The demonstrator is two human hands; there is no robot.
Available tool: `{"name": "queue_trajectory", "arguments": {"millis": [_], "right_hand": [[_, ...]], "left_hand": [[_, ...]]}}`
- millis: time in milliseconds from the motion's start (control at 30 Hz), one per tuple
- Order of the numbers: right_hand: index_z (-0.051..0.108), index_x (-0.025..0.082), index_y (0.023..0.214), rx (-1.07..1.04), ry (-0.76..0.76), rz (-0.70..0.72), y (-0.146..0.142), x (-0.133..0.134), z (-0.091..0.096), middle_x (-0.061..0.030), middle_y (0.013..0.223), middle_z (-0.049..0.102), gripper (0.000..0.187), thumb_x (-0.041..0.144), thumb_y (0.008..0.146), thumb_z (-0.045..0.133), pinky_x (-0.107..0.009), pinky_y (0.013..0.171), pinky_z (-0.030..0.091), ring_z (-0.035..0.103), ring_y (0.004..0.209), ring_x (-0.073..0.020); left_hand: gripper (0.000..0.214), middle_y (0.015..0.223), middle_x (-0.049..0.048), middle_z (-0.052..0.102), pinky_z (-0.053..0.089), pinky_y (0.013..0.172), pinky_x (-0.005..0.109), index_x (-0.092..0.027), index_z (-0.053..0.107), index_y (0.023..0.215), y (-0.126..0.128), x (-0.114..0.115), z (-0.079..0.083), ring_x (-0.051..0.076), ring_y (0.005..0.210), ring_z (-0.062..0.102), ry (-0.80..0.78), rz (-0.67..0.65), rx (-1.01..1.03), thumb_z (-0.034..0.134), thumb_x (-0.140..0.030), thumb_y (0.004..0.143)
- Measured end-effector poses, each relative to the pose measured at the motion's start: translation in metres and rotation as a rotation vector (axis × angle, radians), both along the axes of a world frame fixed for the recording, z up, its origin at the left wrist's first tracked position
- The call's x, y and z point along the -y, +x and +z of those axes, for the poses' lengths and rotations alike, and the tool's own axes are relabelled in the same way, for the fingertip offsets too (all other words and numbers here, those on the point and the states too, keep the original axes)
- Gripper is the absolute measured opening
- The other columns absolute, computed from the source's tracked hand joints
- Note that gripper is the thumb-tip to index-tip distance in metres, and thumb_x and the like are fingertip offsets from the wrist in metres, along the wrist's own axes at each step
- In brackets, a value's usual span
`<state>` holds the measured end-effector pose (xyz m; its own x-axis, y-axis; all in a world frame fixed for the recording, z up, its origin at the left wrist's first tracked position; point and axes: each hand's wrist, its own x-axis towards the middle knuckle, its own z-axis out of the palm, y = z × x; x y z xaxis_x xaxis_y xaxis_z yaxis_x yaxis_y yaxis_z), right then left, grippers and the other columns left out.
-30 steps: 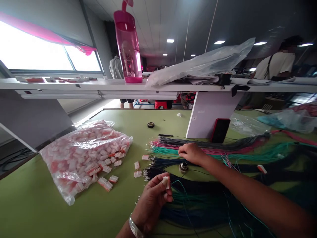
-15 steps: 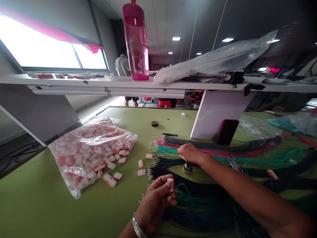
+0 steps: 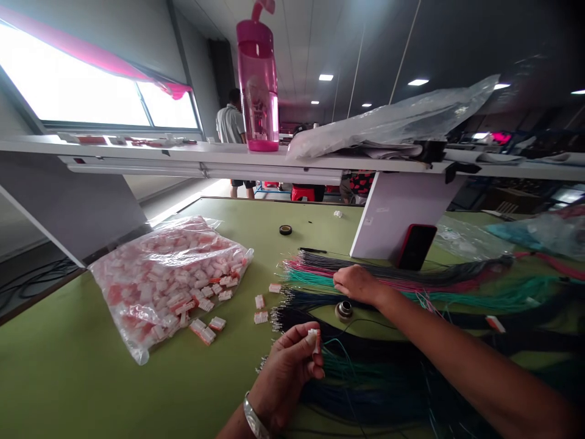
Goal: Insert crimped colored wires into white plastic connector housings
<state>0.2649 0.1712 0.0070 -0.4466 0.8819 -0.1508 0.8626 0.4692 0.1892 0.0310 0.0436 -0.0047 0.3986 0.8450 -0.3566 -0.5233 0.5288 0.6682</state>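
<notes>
Here's the setup: the left hand (image 3: 286,372) is raised just above the green counter (image 3: 137,378), pinching a small white connector (image 3: 313,340) between thumb and fingers, with a silver bangle (image 3: 256,417) on the wrist. The right hand (image 3: 359,285) is relaxed and not gripping anything, lying over the stripped ends of the wire bundles (image 3: 365,274) in black, pink and teal, just above a small metal ring (image 3: 343,311). More dark blue and teal wires (image 3: 365,390) spread out right beside the left hand. To the left sits a clear plastic bag (image 3: 169,280) stuffed with white-and-orange connectors, with a few loose connectors (image 3: 205,332) scattered next to it. Farther back are a roll of black tape (image 3: 286,230) and a red-cased phone (image 3: 415,247) leaning on a white shelf support (image 3: 397,213). Up on the white shelf (image 3: 137,149) stand a pink water bottle (image 3: 257,85) and a crumpled plastic sheet (image 3: 384,125), and a person (image 3: 231,122) stands in the background.
</notes>
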Motion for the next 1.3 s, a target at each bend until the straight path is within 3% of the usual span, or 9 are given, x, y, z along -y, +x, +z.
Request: {"name": "queue_trajectory", "arguments": {"millis": [333,433,567,767,933,1100,1300], "right_hand": [[0.06,0.014,0.117,-0.084,-0.023,-0.048,0.002,0.0,-0.012,-0.0087,0.116,0.063,0.028,0.031,0.095,0.059,-0.041,0.085,0.054,0.064,0.098,-0.021],[0.062,0.014,0.112,-0.215,0.008,-0.075,0.011,0.005,-0.006,-0.007,0.11,0.064,0.025,0.033,0.095,0.058,-0.04,0.082,0.054,0.064,0.094,-0.0195],[0.061,0.014,0.097,-0.452,0.039,-0.11,0.02,0.012,0.001,-0.0014,0.083,0.063,0.017,0.029,0.095,0.053,-0.03,0.069,0.05,0.059,0.073,-0.0142],[0.056,0.017,0.079,-0.785,-0.066,-0.055,0.021,0.022,0.015,0.004,0.066,0.051,0.024,0.036,0.09,0.048,-0.022,0.057,0.04,0.046,0.06,-0.011],[0.056,0.016,0.082,-0.977,-0.103,-0.023,0.008,0.039,0.039,0.0042,0.068,0.048,0.023,0.038,0.09,0.049,-0.021,0.056,0.038,0.043,0.06,-0.0104],[0.058,0.017,0.084,-1.071,-0.126,0.023,-0.02,0.073,0.059,0.0024,0.071,0.052,0.017,0.032,0.09,0.053,-0.021,0.058,0.039,0.046,0.063,-0.0109],[0.063,0.018,0.085,-1.135,-0.184,0.135,-0.047,0.11,0.066,-0.0001,0.075,0.06,0.01,0.023,0.089,0.055,-0.021,0.057,0.04,0.051,0.065,-0.0114]], "left_hand": [[0.03,0.071,0.0015,0.058,0.048,0.05,0.021,-0.011,0.067,0.1,0.0,0.0,0.0,0.009,0.057,0.054,0.01,0.002,0.005,0.078,-0.024,0.074],[0.03,0.07,0.0012,0.058,0.048,0.05,0.021,-0.011,0.067,0.1,0.0,0.0,0.0,0.009,0.056,0.054,0.004,0.002,0.004,0.078,-0.023,0.074],[0.03,0.071,0.0013,0.059,0.048,0.05,0.02,-0.011,0.067,0.1,0.0,0.001,0.0,0.009,0.057,0.055,0.012,-0.003,0.006,0.078,-0.022,0.074],[0.028,0.07,0.001,0.059,0.049,0.05,0.02,-0.01,0.067,0.101,0.0,0.002,0.001,0.009,0.056,0.055,0.004,-0.009,0.004,0.076,-0.02,0.076],[0.028,0.071,0.0011,0.059,0.049,0.051,0.02,-0.01,0.067,0.102,0.0,0.003,0.0,0.008,0.057,0.055,0.004,-0.009,0.006,0.075,-0.019,0.077],[0.028,0.071,0.001,0.059,0.049,0.05,0.02,-0.011,0.067,0.102,0.001,0.003,0.0,0.009,0.057,0.056,-0.01,-0.025,0.026,0.075,-0.019,0.077],[0.027,0.071,0.0006,0.06,0.05,0.05,0.019,-0.012,0.067,0.101,0.001,0.004,0.0,0.009,0.057,0.057,-0.029,-0.057,0.082,0.076,-0.019,0.076]]}}
